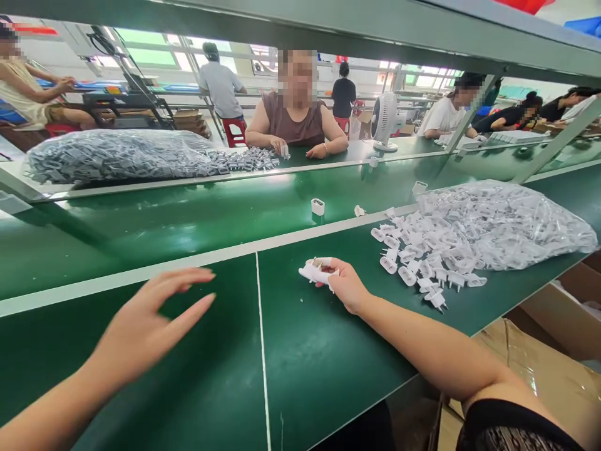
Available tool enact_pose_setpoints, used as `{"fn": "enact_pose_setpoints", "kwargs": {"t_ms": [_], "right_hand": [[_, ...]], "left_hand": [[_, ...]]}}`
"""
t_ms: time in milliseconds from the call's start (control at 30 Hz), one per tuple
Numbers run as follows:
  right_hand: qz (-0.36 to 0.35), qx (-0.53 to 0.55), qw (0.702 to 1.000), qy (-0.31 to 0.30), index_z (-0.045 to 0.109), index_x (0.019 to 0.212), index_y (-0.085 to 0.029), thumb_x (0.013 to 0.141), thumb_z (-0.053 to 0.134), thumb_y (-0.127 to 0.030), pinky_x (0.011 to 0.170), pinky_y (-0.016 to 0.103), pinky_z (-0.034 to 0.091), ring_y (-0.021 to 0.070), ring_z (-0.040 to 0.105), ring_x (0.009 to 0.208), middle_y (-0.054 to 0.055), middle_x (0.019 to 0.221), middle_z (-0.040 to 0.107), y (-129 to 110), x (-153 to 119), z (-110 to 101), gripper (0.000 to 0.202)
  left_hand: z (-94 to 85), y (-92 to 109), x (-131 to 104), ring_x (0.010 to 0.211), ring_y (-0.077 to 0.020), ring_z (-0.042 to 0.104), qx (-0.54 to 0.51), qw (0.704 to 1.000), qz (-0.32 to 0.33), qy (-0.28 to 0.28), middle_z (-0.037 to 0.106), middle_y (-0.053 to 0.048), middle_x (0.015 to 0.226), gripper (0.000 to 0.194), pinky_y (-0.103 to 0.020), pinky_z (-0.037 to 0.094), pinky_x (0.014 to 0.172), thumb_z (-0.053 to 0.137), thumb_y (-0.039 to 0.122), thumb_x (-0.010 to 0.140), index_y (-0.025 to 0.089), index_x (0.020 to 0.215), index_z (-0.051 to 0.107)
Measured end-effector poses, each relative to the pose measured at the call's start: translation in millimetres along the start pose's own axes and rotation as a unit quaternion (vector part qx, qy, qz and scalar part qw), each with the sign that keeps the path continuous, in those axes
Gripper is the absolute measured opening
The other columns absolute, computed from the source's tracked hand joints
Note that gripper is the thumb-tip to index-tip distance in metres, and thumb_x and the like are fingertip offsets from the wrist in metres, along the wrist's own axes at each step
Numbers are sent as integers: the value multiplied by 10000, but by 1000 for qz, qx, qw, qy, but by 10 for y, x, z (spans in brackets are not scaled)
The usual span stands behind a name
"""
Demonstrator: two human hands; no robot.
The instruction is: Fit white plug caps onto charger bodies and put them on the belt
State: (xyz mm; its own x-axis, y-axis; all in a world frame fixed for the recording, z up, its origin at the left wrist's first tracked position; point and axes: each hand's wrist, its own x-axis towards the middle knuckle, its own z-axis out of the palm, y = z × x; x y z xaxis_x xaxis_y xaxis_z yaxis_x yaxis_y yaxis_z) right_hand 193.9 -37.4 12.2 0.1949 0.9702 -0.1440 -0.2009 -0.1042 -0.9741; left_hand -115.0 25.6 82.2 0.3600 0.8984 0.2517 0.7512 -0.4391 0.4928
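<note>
Over the green table (225,351), my left hand (145,319) hangs with its thumb and fingers apart and nothing between them. My right hand (345,285) is closed round white plug pieces (315,273), some with metal pins showing; how many it holds I cannot tell. To the right of that hand, loose white plug pieces (406,275) spill from a clear plastic bag (511,219) full of the same parts. A single white housing (318,207) stands upright on the green strip beyond the pale rail, with a small white piece (359,211) to its right.
Opposite sits a person (300,125) with hands near grey-white parts from a large clear bag (117,156). A white fan (385,122) stands on the far table. A metal beam (300,25) crosses overhead. Cardboard boxes (539,369) lie below the right table edge.
</note>
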Motion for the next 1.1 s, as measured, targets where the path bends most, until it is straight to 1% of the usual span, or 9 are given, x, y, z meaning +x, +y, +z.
{"fn": "enact_pose_setpoints", "kwargs": {"t_ms": [100, 167, 267, 400, 533, 667, 800, 933, 1100], "right_hand": [[-5, 74, 996, 50, 760, 965, -213, 596, 727, -247, 732, 274, 526, 151, 669, 849, 27, 995, 737, -50, 38, -17, 371], [-8, 88, 994, 64, 755, 953, -215, 578, 760, -255, 728, 275, 527, 148, 665, 838, 20, 952, 731, -65, 63, -17, 377], [-13, 90, 994, 60, 751, 950, -218, 557, 800, -267, 704, 273, 529, 143, 648, 802, 11, 893, 713, -52, 104, -8, 399], [-12, 68, 997, 41, 748, 969, -223, 553, 868, -314, 646, 266, 519, 148, 634, 767, 0, 824, 678, 4, 134, 8, 442], [-5, 43, 999, 30, 759, 958, -231, 567, 882, -333, 595, 262, 501, 145, 625, 710, -11, 773, 654, 30, 132, 19, 422], [-2, 87, 995, 41, 768, 938, -218, 569, 851, -253, 669, 272, 530, 145, 642, 757, 4, 830, 705, -27, 135, -8, 379], [43, 189, 979, 61, 744, 876, -196, 553, 832, -175, 725, 265, 531, 133, 644, 806, 13, 908, 736, -130, 142, -69, 336], [73, 223, 971, 38, 733, 870, -185, 568, 868, -202, 711, 237, 511, 105, 617, 762, -2, 872, 720, -221, 99, -106, 331], [73, 164, 984, -21, 745, 924, -193, 611, 881, -276, 711, 253, 511, 105, 580, 730, 2, 876, 710, -298, 2, -98, 351]], "left_hand": [[460, 339, 751, 1072, -317, 648, -87, 992, -55, -74, 681, -54, 1253, 504, -442, 538, 991, 619, 579, 739, 260, 1125, 682], [801, 570, 1237, 1116, -299, 643, -106, 989, -61, -78, 681, -96, 1266, 497, -395, 515, 1024, 662, 463, 765, 196, 1184, 659], [1282, 816, 1788, 1223, -296, 605, -122, 987, -88, -58, 619, -147, 1363, 642, -366, 500, 1036, 733, 465, 822, 143, 1347, 553], [1711, 960, 2186, 1349, -371, 507, -114, 983, -143, -27, 516, -235, 1452, 925, -419, 459, 1088, 871, 560, 740, 89, 1424, 463], [1862, 1003, 2323, 1255, -377, 574, -106, 980, -164, -23, 602, -241, 1322, 632, -425, 490, 1015, 810, 479, 834, 87, 1274, 581], [1809, 989, 2247, 1175, -354, 611, -105, 984, -141, -35, 666, -211, 1228, 273, -414, 475, 1014, 624, 272, 934, 90, 1132, 669], [1584, 883, 1877, 1200, -310, 602, -122, 986, -104, -48, 649, -149, 1322, 409, -374, 461, 1051, 522, 197, 934, 109, 1321, 623], [1265, 690, 1209, 1053, -257, 655, -157, 981, -60, -102, 695, -58, 1252, 507, -333, 508, 994, 591, 342, 899, 195, 1384, 608], [1026, 572, 379, 994, -267, 672, -236, 958, -13, -164, 703, -67, 1215, 635, -383, 558, 941, 610, 596, 852, 222, 1364, 595]]}}
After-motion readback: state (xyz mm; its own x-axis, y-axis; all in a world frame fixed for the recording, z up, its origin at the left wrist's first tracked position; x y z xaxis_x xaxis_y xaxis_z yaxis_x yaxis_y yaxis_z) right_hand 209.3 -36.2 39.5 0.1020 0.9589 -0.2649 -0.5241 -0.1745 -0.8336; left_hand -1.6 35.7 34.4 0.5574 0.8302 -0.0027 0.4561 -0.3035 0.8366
